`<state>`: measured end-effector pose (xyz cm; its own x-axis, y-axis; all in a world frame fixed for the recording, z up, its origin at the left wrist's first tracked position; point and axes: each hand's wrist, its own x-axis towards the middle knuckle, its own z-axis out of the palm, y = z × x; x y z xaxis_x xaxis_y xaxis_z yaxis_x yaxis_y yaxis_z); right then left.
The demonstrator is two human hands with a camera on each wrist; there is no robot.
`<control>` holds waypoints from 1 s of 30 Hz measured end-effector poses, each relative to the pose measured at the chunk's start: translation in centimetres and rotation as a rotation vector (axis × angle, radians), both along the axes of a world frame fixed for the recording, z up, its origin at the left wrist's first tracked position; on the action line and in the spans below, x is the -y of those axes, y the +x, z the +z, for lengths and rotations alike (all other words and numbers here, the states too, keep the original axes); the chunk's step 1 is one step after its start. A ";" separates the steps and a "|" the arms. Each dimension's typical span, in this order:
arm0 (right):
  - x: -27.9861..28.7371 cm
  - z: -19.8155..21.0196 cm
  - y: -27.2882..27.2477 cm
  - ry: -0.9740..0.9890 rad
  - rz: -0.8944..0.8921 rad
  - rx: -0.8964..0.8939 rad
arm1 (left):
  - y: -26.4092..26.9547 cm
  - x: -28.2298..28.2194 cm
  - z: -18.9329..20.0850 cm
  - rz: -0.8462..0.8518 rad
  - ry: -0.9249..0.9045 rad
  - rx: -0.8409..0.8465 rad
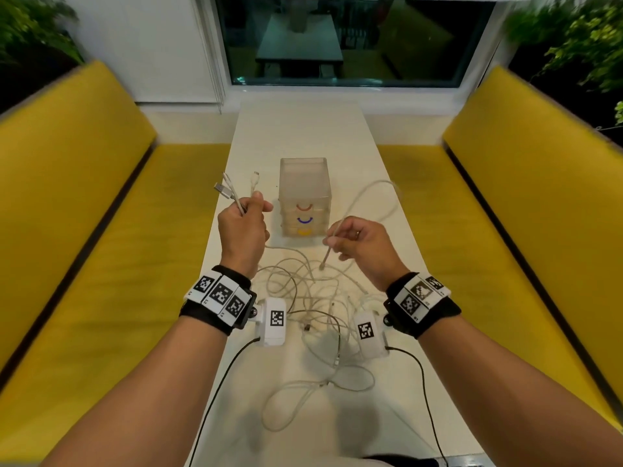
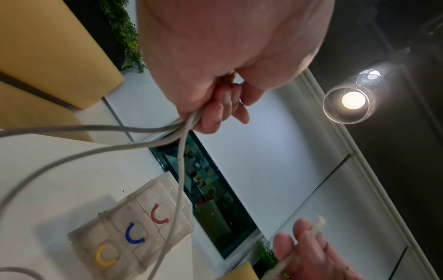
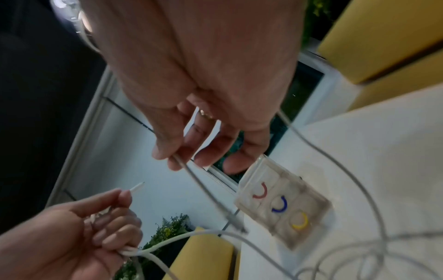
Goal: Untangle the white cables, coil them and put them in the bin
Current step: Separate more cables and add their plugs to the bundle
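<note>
A translucent plastic bin [image 1: 304,183] stands upright on the white tabletop [image 1: 303,129], past both hands and between them in the head view. Its front bears three curved marks, red [image 1: 304,207], blue [image 1: 304,220] and yellow [image 1: 304,232], stacked top to bottom. Through the cloudy walls no cable shows inside, though the contents cannot be told for certain.

The tangle of white cables [image 1: 313,298] lies on the tabletop nearer the person than the bin, below and between the two wrists, with loops trailing on toward the near edge.

The left hand [image 1: 241,227] is raised left of the bin, its fingers curled tight round a bundle of several cable ends; the plugs [image 1: 226,188] stick up and away from the fist. In the left wrist view three strands [image 2: 184,130] leave the bottom of the fist and run down toward the tabletop.

The right hand [image 1: 362,246] is raised right of the bin and pinches a single cable [image 1: 332,246] between thumb and fingertips, the other fingers loosely spread. Its short free end hangs down with the plug [image 1: 322,266] just above the tangle, while the rest arcs up in a loop [image 1: 381,200] to the right of the bin.
</note>
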<state>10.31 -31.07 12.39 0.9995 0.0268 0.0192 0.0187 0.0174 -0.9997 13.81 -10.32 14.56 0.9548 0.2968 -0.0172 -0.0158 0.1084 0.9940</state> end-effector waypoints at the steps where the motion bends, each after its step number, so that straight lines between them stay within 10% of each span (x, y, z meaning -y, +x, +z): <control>1: 0.1 0.2 0.3 -0.053 -0.050 0.020 | 0.0 0.0 0.1 0.002 -0.016 0.006; 15: 5.4 -4.3 5.3 0.277 -0.418 -0.525 | -0.7 0.0 -0.1 -0.083 -0.413 0.142; 25: -2.1 -6.0 1.9 -0.855 0.407 -0.271 | 0.6 0.7 -0.7 0.042 -0.386 0.152; 30: -3.1 -10.3 1.1 -1.269 0.547 -0.257 | 1.1 1.0 -0.5 0.047 -0.343 0.174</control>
